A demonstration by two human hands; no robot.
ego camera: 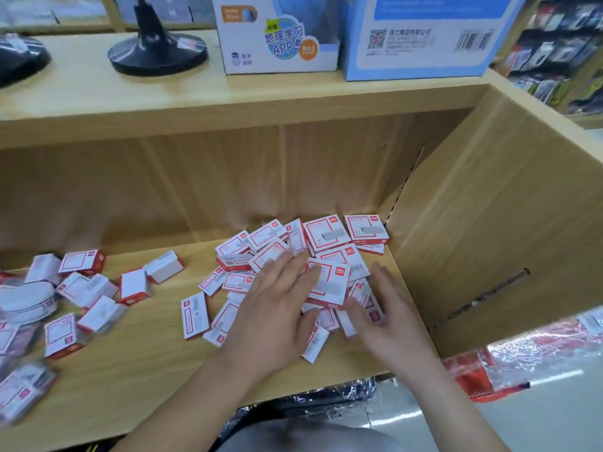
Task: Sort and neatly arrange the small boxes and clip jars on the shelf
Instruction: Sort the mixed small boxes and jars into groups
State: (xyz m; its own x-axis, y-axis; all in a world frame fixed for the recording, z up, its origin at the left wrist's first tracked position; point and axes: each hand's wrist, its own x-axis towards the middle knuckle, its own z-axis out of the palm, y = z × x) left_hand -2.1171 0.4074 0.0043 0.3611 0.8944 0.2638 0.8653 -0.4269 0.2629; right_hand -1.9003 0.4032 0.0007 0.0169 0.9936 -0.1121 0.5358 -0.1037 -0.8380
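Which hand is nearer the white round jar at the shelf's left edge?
Left. The left hand rests on the pile of red-and-white boxes, well right of the white round jar; the right hand lies even farther right.

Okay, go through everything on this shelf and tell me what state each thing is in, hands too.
box pile, jumbled, unsorted
left hand, open, flat on the box pile
right hand, open, resting on the box pile
loose boxes, scattered at left, several on edge
round jar, appears lidded, blurred
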